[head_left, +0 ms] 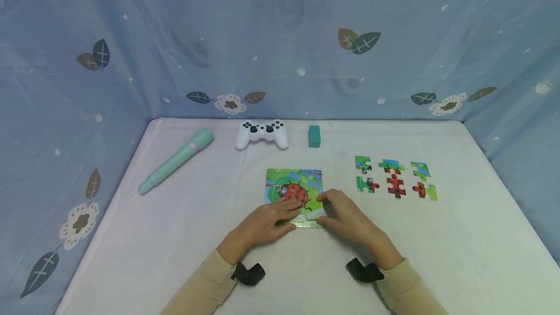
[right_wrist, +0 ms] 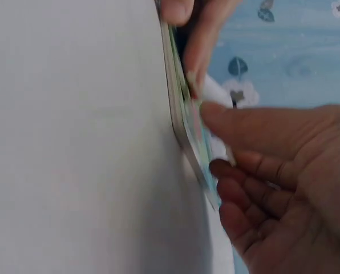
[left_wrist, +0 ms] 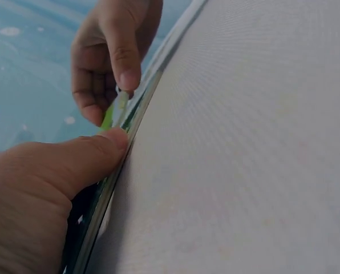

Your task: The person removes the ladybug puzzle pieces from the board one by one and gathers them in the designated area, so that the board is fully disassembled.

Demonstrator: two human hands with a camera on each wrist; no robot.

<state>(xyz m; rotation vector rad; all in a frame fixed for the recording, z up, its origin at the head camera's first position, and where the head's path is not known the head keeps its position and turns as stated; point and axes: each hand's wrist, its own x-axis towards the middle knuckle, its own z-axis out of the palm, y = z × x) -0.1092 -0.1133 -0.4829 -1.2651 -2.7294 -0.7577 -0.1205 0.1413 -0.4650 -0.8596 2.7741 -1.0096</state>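
A ladybug jigsaw puzzle [head_left: 283, 177] lies in its flat tray in the middle of the table. My left hand [head_left: 268, 218] rests across its lower left part, fingers stretched over the ladybug and the thumb at the near edge. At the lower right corner, my right hand [head_left: 348, 218] pinches a puzzle piece [head_left: 313, 215] between thumb and fingers. In the left wrist view that piece [left_wrist: 122, 107] is tilted up off the tray, near the left thumb [left_wrist: 104, 149]. From the right wrist, a left fingertip [right_wrist: 194, 73] appears close to the piece; exact contact is unclear.
Several loose puzzle pieces [head_left: 395, 185] lie in two rows to the right. Toward the back stand a white game controller [head_left: 262, 133] and a teal block [head_left: 314, 136]. A mint-green wand-shaped tube [head_left: 175, 162] lies at the left. Blue patterned cloth [head_left: 280, 38] encloses the table.
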